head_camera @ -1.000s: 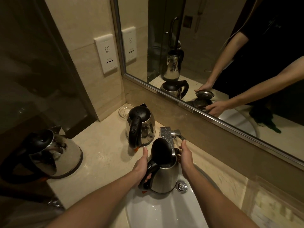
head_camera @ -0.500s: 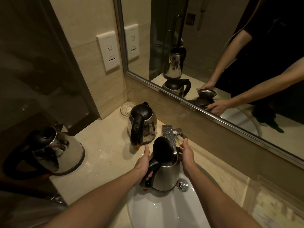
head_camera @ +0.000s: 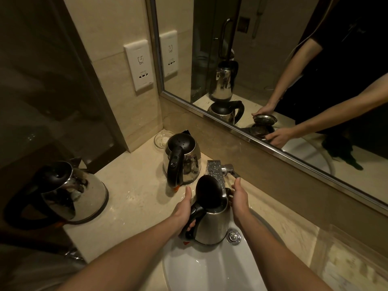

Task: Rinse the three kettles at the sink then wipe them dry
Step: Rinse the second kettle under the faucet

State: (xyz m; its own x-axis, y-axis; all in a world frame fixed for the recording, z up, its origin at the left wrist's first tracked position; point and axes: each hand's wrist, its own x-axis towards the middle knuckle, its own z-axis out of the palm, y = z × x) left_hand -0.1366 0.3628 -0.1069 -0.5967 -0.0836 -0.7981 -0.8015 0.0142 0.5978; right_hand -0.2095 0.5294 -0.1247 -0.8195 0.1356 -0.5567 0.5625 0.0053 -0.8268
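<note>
Steel kettle (head_camera: 212,223) hangs over the sink (head_camera: 210,269), lid up under the tap (head_camera: 216,173). Left grip (head_camera: 184,208) wraps its handle; right grip (head_camera: 239,198) steadies the rim. Filling adds weight; wet fingers could slip.

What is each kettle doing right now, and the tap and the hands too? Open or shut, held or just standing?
Kettle in the sink: lid open, upright under the tap, held.
Middle kettle: lid shut, standing on the counter, untouched.
Far-left kettle: lid shut, standing on the counter, untouched.
Tap: cannot tell if water runs.
Left hand: gripping the handle of the kettle in the sink.
Right hand: against that kettle's far side, thumb up near the tap lever.
Glass dish: in the corner; contents unclear.
</note>
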